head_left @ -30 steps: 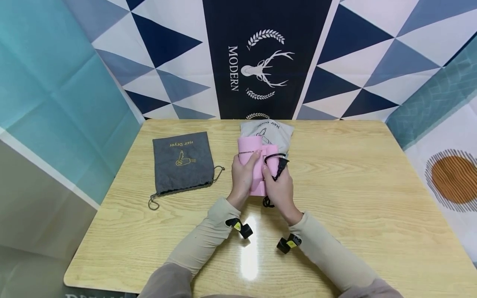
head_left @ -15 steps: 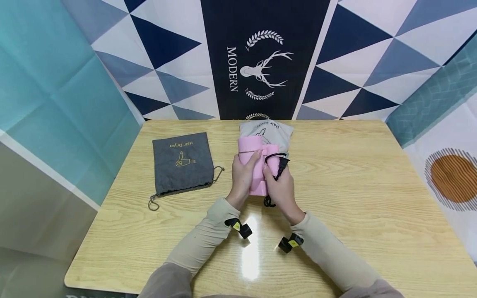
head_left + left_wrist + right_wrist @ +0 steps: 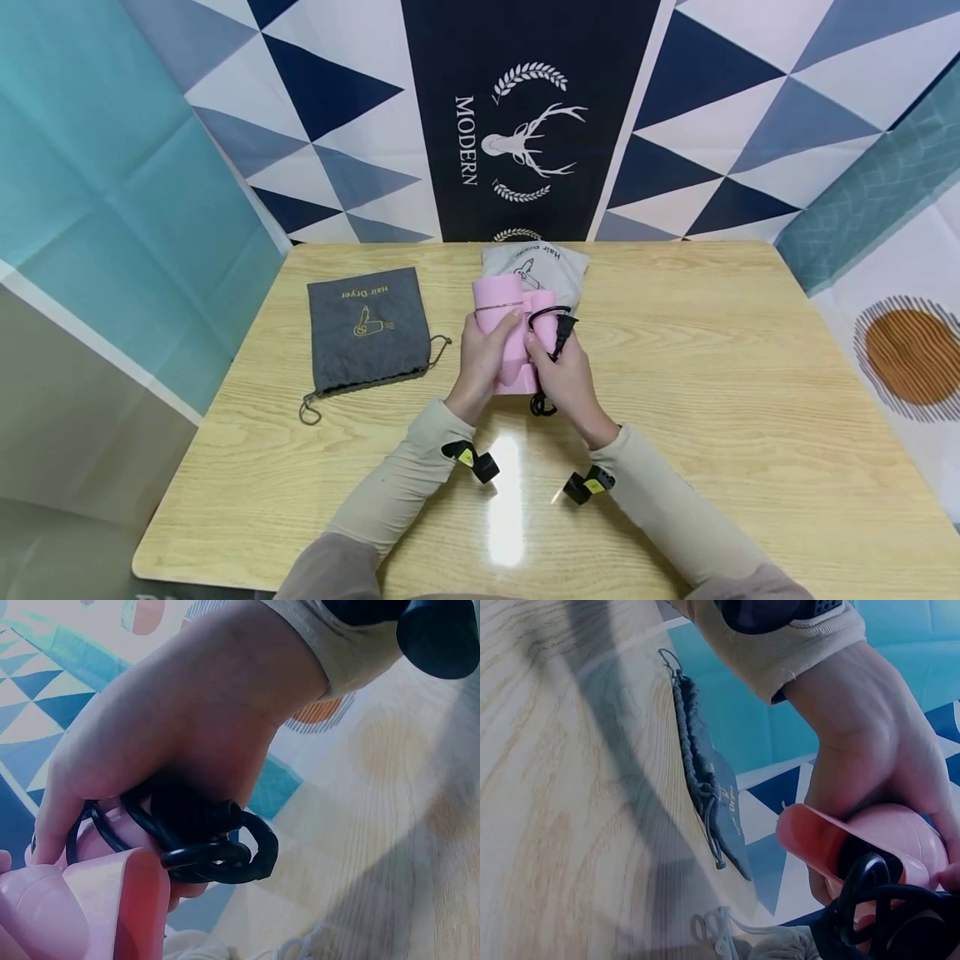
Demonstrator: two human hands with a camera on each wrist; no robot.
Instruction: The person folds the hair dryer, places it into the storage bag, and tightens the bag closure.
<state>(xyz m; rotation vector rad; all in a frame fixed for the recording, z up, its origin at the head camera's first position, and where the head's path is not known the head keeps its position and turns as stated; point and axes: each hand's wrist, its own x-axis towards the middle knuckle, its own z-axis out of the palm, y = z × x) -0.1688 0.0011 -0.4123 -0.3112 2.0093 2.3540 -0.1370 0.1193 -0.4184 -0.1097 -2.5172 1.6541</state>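
Note:
A pink hair dryer [image 3: 498, 293], its handle lying alongside the barrel, is held up over the table between both hands. My left hand [image 3: 478, 354] grips the barrel, thumb on top. On the handle side, my right hand [image 3: 564, 375] grips the handle together with a looped black cord [image 3: 259, 844] and its plug [image 3: 567, 328]. The left wrist view catches the right hand and the cord loops, while the right wrist view shows the left hand around the barrel near the pink nozzle [image 3: 806, 829]. Most curled fingers are hidden behind the dryer.
Behind the dryer, a light grey drawstring bag [image 3: 568, 271] printed "Hair Dryer" lies at the table's back edge. A dark grey drawstring bag [image 3: 367, 350] lies flat to the left. The wooden table [image 3: 712, 375] meets patterned cloth walls at the back and sides.
The hair dryer and my left hand have shifted slightly left, with the barrel tilting a little. My right hand keeps its grip on the handle and cord.

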